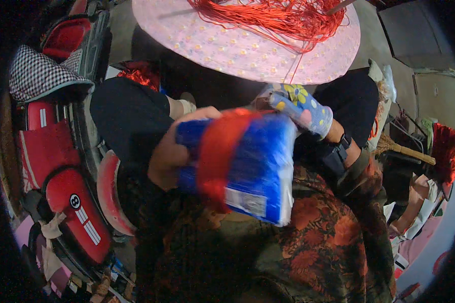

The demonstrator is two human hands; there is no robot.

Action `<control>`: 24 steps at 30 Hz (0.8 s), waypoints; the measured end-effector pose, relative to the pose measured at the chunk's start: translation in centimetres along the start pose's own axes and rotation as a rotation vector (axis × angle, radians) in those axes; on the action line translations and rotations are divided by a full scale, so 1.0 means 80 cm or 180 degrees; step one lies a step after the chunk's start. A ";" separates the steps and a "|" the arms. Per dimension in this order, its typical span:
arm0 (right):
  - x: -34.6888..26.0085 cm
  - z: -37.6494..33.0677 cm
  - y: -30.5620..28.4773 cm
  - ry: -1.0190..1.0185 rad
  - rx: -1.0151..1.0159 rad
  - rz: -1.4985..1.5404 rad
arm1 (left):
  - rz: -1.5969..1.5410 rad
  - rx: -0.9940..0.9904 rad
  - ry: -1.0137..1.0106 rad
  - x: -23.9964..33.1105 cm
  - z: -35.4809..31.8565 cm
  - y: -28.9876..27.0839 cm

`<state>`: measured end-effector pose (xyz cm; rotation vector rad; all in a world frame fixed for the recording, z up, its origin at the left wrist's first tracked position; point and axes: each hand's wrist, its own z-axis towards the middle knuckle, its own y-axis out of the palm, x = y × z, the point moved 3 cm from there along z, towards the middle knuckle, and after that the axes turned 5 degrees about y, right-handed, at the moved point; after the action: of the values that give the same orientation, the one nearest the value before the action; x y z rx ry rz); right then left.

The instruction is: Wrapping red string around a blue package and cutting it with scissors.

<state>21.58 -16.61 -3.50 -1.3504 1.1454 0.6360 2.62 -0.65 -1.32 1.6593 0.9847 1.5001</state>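
Note:
My left hand [162, 156] is wrapped around the left end of a blue, plastic-wrapped packet [265, 156] and holds it tilted above my lap. Around the packet's middle runs a wide band of red string [220, 151], blurred by motion. My right hand [303, 111], in a blue glove with dots and flowers, is closed just beyond the packet's upper right corner. A thin red strand comes down to this glove from the tangled pile of red string [283, 20] on a round, pink-patterned tabletop [227, 53]. The right fingertips are smeared and partly hidden.
The round top hangs over my knees at the far side. On the left stands a red and black vehicle [78, 212] with a checkered cloth [40, 70]. A straw broom [404, 150] and shiny red material [445, 156] are at the right. Red tinsel [139, 76] lies by my left knee.

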 end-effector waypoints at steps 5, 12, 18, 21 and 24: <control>-0.025 -0.016 0.029 0.0277 -0.0382 0.0639 | -0.0009 0.1047 0.1037 0.017 0.009 -0.031; -0.092 0.000 0.000 -0.0779 -0.0013 -0.1712 | 0.2699 0.1797 0.0438 0.005 0.016 -0.038; -0.046 0.020 -0.022 0.0054 0.0025 0.0297 | 0.2029 0.0752 -0.0949 -0.002 0.015 -0.007; -0.016 0.006 -0.011 0.0129 -0.0055 0.0847 | 0.1350 0.0421 -0.0843 -0.008 0.010 -0.008; 0.007 -0.004 0.001 -0.0657 0.0040 0.0122 | 0.0584 0.0935 -0.0355 0.000 -0.007 0.003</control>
<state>21.68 -17.03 -4.01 -1.2238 1.0084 0.7760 2.06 -0.74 -1.05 2.0671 1.0544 1.4111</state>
